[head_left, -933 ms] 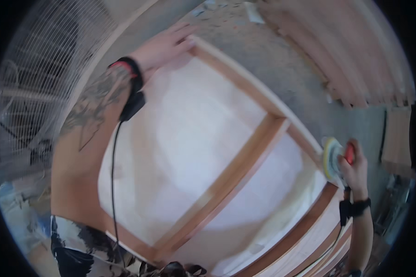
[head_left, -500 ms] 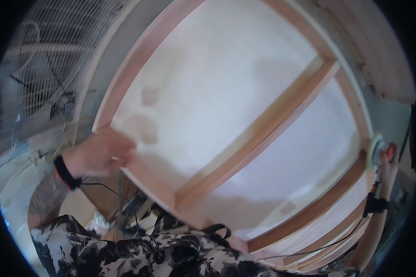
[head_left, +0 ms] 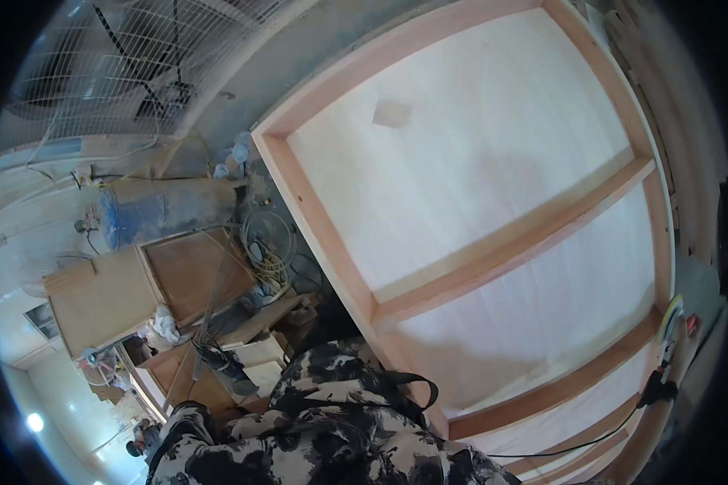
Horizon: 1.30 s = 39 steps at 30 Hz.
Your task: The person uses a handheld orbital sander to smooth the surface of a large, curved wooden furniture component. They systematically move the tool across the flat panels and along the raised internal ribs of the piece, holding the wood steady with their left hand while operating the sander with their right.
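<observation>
At the far right my right hand [head_left: 682, 349] is closed around a small round-pad sander [head_left: 669, 319] with a pale yellowish rim and a red part. The tool is beside the outer edge of a large wooden carcass [head_left: 514, 250], near the end of a divider. The carcass has a white back panel [head_left: 493, 121], reddish-brown frame boards and several cross dividers. A square tan patch [head_left: 391, 114] shows on the upper panel. A dark band with a cable [head_left: 598, 440] circles my right wrist. My left hand is out of view.
Left of the carcass lie a blue cylinder tank [head_left: 158, 212], coiled hoses [head_left: 268, 242], brown wooden boxes [head_left: 198, 275] and scraps. A wire mesh guard [head_left: 129, 73] stands at upper left. Stacked boards [head_left: 663, 105] line the right side. Another person [head_left: 144, 436] appears at lower left.
My left hand has gone from the carcass's near left corner out of view. The view has shifted, showing more floor clutter at left. My right hand still holds the sander at the right edge.
</observation>
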### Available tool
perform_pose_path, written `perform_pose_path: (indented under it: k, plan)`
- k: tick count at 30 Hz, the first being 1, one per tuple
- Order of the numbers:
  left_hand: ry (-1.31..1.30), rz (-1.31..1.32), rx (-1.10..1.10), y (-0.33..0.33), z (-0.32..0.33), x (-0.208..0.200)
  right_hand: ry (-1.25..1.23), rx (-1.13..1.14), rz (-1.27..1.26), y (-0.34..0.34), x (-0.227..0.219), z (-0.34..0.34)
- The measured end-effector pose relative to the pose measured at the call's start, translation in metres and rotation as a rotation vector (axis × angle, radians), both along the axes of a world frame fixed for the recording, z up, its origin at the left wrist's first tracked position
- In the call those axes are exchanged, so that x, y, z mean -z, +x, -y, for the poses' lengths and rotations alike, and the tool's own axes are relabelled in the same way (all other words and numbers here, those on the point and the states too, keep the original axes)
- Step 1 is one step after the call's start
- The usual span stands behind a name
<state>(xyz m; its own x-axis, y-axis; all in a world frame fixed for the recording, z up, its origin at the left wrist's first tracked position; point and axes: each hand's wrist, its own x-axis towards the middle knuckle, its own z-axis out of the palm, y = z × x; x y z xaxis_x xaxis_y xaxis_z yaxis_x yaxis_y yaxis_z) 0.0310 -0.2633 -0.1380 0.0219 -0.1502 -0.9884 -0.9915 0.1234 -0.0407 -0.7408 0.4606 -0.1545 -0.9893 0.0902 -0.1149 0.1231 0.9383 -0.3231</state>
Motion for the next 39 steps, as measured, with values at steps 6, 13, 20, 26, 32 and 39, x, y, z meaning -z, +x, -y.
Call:
perform_pose_path:
  k: [6,13,20,26,32,39]
  plan:
    - [0.043,0.101,0.059,-0.002,0.001,-0.013,0.049,0.062,0.009,0.022,-0.018,0.021]
    - [0.093,0.187,0.222,-0.034,0.042,-0.036,0.052,0.096,0.008,0.025,-0.027,0.0]
    - [0.068,0.197,0.254,-0.048,0.048,-0.029,0.115,0.064,-0.025,0.036,-0.037,0.002]
    - [0.07,0.182,0.273,-0.061,0.06,-0.016,-0.023,0.133,-0.087,0.081,-0.064,0.03]
    - [0.092,0.186,0.287,-0.058,0.063,-0.006,-0.117,0.073,-0.103,0.143,-0.097,0.062]
    - [0.138,0.223,0.367,-0.065,0.081,-0.015,-0.138,0.193,-0.041,0.192,-0.133,0.107]
